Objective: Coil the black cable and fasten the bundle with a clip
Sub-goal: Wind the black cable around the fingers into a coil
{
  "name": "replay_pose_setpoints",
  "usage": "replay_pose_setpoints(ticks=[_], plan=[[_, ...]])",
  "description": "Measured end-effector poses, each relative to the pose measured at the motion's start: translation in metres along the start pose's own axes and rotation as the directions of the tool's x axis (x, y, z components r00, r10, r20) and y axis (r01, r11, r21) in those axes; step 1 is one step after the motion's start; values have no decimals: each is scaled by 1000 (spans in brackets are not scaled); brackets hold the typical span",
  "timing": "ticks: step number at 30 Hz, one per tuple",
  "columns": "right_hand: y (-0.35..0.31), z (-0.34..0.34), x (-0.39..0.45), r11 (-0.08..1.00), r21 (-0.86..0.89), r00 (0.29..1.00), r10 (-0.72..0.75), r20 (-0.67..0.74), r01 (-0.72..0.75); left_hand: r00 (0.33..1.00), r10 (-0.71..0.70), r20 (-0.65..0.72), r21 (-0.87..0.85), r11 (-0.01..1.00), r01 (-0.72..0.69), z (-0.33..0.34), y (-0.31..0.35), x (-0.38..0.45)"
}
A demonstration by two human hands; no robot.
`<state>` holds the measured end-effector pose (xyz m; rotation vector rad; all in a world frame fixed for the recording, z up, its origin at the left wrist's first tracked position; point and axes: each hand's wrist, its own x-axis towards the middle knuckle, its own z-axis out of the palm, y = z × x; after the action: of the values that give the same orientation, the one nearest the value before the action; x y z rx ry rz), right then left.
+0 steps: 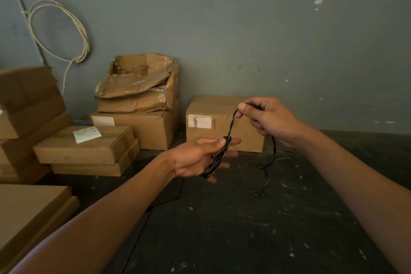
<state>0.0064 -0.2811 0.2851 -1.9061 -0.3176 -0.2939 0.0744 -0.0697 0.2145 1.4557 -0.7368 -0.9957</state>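
Note:
My left hand [195,158] holds a bundle of thin black cable [216,160] looped across its palm, with the thumb pressed on the top of the loops. One strand runs up and to the right to my right hand [266,118], which pinches it between thumb and forefinger. From the right hand the rest of the cable hangs down in a loose tail [265,169] that ends on the dark floor. No clip is in view.
Cardboard boxes stand against the grey wall: one [222,124] just behind my hands, a crushed stack [142,100] to the left, flat cartons [84,149] farther left. A white cable coil [60,29] hangs on the wall. The dark floor [244,229] is speckled.

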Motion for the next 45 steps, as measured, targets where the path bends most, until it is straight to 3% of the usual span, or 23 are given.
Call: replay_pose_setpoints(ticks=[5, 10, 14, 18, 23, 32, 38, 45], plan=[[19, -9, 3, 999, 20, 999, 48, -22, -47, 982, 58, 179, -109, 993, -38, 9, 9, -3], [40, -9, -2, 988, 128, 994, 70, 80, -80, 947, 160, 278, -223, 970, -98, 22, 22, -6], [68, 11, -11, 994, 10, 990, 112, 88, -113, 896, 278, 346, -279, 942, -185, 28, 43, -6], [87, 45, -25, 982, -65, 978, 184, 98, -179, 895, 353, 274, -312, 912, -265, 24, 63, -6], [79, 84, -36, 975, -222, 982, 66, 175, -26, 915, 370, 161, -336, 892, -302, 15, 66, 1], [39, 87, -47, 834, -516, 955, -44, 294, 197, 926, 354, -128, -337, 863, -376, -12, 45, 6], [8, 61, -40, 719, -645, 960, -115, 257, 259, 941, 290, -174, -318, 888, -333, -13, 37, 9], [-20, 12, -14, 624, -753, 978, -159, 136, 206, 976, 213, -41, -248, 944, -217, -10, 19, 8]])
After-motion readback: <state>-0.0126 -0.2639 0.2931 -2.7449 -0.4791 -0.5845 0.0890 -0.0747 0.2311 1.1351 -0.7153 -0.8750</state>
